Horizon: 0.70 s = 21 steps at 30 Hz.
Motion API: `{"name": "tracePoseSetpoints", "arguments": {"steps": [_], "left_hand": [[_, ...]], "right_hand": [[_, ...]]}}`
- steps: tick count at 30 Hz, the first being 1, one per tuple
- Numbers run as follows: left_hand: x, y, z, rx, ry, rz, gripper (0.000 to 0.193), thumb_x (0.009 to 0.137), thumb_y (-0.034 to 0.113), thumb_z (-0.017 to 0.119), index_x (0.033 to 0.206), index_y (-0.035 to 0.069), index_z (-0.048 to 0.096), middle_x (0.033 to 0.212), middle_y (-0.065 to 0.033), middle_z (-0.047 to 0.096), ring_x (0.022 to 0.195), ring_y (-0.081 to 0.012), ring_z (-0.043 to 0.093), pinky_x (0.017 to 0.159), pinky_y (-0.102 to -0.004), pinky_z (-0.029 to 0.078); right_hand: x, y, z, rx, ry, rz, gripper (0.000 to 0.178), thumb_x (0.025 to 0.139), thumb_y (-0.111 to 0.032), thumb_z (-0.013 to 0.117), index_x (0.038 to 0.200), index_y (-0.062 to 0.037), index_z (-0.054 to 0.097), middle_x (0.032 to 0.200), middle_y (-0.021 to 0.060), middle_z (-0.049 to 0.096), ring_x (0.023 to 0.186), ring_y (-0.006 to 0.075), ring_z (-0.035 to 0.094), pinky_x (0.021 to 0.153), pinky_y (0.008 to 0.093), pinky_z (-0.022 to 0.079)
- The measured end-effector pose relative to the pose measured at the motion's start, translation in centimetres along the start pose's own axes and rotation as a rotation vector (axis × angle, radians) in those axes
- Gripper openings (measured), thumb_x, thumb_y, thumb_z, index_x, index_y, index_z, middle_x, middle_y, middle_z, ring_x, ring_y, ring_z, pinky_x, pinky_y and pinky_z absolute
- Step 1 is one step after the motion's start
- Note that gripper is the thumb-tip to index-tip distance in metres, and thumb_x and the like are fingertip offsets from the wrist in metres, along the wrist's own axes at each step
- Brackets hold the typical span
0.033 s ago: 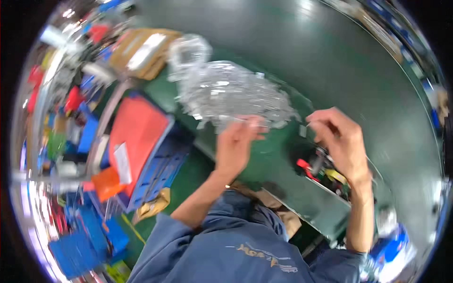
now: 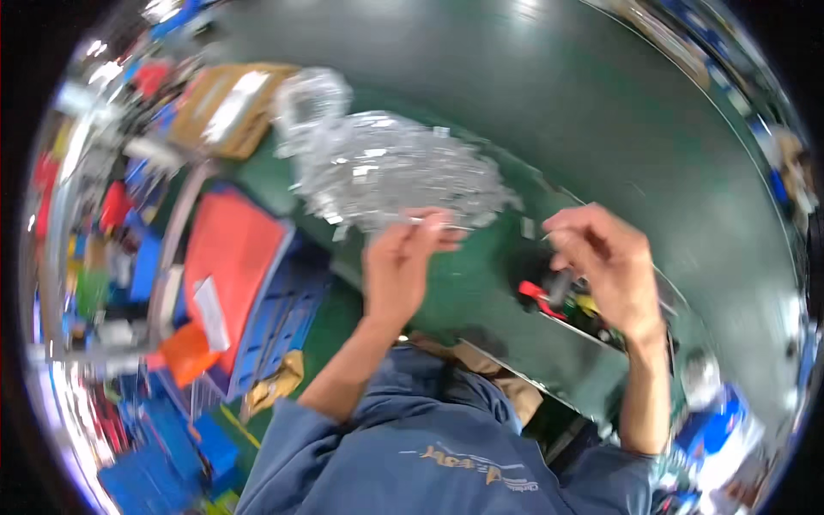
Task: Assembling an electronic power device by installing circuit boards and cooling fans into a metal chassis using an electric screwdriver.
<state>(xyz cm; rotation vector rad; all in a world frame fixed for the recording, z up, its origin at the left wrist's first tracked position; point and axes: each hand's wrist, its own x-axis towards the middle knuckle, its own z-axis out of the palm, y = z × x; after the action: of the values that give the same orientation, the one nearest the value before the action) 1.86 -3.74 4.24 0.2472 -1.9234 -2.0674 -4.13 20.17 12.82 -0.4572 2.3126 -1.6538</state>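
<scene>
My left hand [image 2: 399,262] is closed in a pinch on a thin pale strip [image 2: 451,227], blurred by motion, just at the near edge of a pile of shiny, clear-silvery small pieces [image 2: 403,163]. To the right, my right hand [image 2: 611,266] is closed too, thumb against fingertips; a tiny thin bit seems to show at the tips, too small to name. One small silvery piece [image 2: 528,227] lies apart on the green tabletop [image 2: 468,283], left of the right fingertips. Below the right hand sits an open tray of tools [image 2: 584,318] with red, grey and yellow parts.
Crumpled clear plastic [image 2: 313,99] adjoins the pile, with a brown cardboard box [image 2: 227,112] beyond it. At the left stands a blue crate [image 2: 283,318] with a red sheet [image 2: 232,240] on it. A blue and white package [image 2: 717,438] is at the lower right.
The table, pile and crate sit slightly farther left in the picture. My left hand has shifted left with them; my right hand is a little lower. Both keep their pinch.
</scene>
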Motion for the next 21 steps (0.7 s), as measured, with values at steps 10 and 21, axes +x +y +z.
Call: {"name": "tracePoseSetpoints", "arguments": {"steps": [10, 21], "left_hand": [[-2.5, 3.6, 9.7, -0.131, -0.674, -0.283, 0.024, 0.1, 0.001, 0.065, 0.121, -0.008, 0.057, 0.11, -0.0207, 0.071, 0.1, -0.026, 0.073, 0.089, -0.0374, 0.063], [-4.4, 3.2, 13.3, 0.014, -0.772, -0.266, 0.023, 0.099, 0.004, 0.068, 0.118, -0.006, 0.06, 0.109, -0.0188, 0.073, 0.096, -0.0226, 0.074, 0.083, -0.0308, 0.06]], "right_hand": [[-13.1, 6.6, -2.5, 0.113, 0.359, 0.123, 0.015, 0.092, 0.009, 0.061, 0.105, 0.0037, 0.067, 0.099, 0.0083, 0.068, 0.085, 0.0142, 0.071, 0.072, 0.0266, 0.057], [-15.9, 8.1, -3.3, 0.071, 0.416, 0.06, 0.02, 0.088, 0.012, 0.06, 0.104, 0.0028, 0.068, 0.097, 0.0104, 0.07, 0.084, 0.016, 0.071, 0.071, 0.0278, 0.057]]}}
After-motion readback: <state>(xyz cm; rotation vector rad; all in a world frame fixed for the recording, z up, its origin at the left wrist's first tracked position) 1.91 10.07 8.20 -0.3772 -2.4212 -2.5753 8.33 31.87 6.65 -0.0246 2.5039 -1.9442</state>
